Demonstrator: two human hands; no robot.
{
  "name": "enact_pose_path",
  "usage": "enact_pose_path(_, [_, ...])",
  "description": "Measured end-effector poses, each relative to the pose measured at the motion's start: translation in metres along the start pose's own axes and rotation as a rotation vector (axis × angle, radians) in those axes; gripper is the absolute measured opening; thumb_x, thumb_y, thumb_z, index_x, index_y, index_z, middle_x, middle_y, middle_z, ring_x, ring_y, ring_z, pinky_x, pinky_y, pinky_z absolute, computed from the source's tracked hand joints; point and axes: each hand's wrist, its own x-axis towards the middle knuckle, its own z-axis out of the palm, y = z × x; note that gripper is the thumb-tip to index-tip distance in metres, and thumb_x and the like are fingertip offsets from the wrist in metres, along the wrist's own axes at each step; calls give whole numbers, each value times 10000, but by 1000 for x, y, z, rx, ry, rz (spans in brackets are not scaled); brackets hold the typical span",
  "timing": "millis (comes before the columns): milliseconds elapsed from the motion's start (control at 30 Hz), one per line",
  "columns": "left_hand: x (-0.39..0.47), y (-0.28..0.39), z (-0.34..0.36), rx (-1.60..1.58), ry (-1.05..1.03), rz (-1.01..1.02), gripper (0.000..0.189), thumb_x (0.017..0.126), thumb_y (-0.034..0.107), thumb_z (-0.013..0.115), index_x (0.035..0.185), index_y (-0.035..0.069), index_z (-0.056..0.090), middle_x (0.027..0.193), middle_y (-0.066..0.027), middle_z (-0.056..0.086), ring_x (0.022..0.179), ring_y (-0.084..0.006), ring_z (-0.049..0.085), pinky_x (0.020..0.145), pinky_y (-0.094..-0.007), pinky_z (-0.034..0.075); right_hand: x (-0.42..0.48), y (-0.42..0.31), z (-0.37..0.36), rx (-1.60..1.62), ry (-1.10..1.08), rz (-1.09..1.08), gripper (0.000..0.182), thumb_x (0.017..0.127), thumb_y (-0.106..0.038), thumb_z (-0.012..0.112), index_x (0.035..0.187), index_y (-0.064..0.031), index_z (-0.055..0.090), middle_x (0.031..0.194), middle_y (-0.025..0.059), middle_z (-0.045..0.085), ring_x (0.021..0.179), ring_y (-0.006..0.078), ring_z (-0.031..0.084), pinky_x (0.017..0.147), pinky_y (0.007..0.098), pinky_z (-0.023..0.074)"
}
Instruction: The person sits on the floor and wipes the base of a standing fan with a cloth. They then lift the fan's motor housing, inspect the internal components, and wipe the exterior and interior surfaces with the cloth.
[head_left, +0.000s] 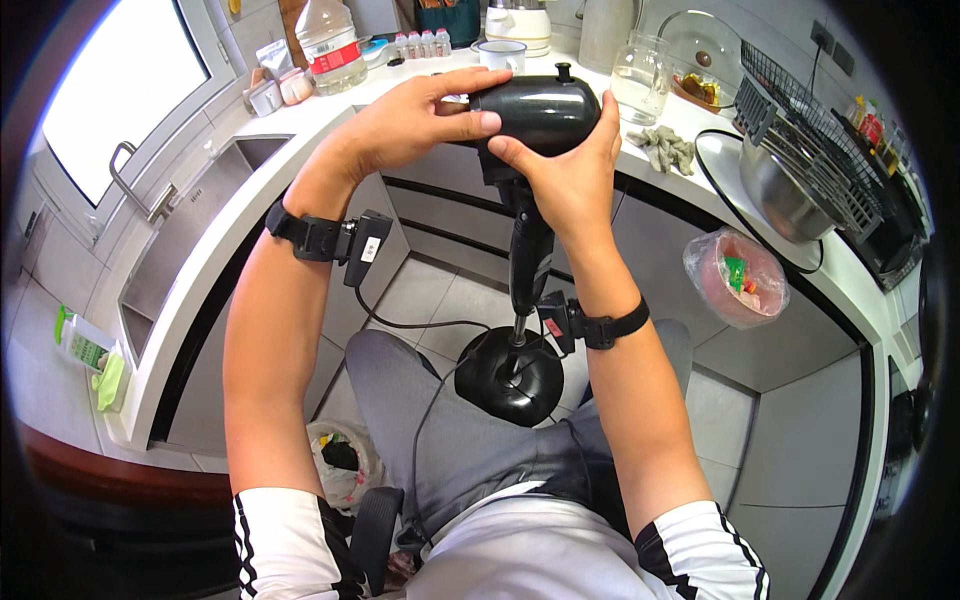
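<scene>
Between my legs stands a black pedestal fan, its round base (510, 375) on the tiled floor. A short metal pole (519, 328) rises from it to the black neck (529, 255). On top sits the glossy motor housing (540, 112) with a small knob (562, 72) upright on it. My left hand (420, 120) grips the left end of the housing, fingers over the top and thumb on the near side. My right hand (574, 176) cups the right end from below. The left end's face is mostly hidden by my left hand. No blades or grille are on the housing.
A white counter curves around me, with a sink (180, 217) at left. A water bottle (330, 52), glass jar (640, 82), grey cloth (664, 148) and steel pot (787, 187) stand or lie on it. A pink bin (739, 274) hangs at right; a waste bin (345, 461) is low left.
</scene>
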Motion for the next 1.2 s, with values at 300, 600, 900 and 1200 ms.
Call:
enact_pose_path(300, [1,6,10,42,64,-30,624,999,74,727,1605,62,577,1501,-61,662,1135,-126,690,1067,-300,529,-1,0,3,58,25,-54,1329,654,-372,1062,1624,64,266,1534,280,436,1402,434,535,1146,490,519])
enact_pose_path(600, [7,7,14,88,103,-56,667,940,12,652,1602,69,589,1514,-61,648,1097,-121,693,1018,-290,539,8,4,-1,60,4,-15,1340,620,-398,1070,1621,58,304,1524,271,461,1379,416,569,1140,479,532])
enact_pose_path(900, [10,7,17,119,121,-51,670,943,52,665,1608,100,592,1400,-33,700,1063,-102,694,963,-264,530,26,30,-5,167,-77,60,1333,597,-404,1082,1620,64,367,1494,256,524,1378,377,593,1158,446,528])
enact_pose_path(1200, [6,-11,6,217,177,-67,691,987,284,819,1611,112,577,1520,-80,645,1268,-207,674,1111,-367,530,35,74,-1,625,-247,117,1290,754,-323,1047,1679,88,248,1437,256,634,1304,316,676,1044,408,607])
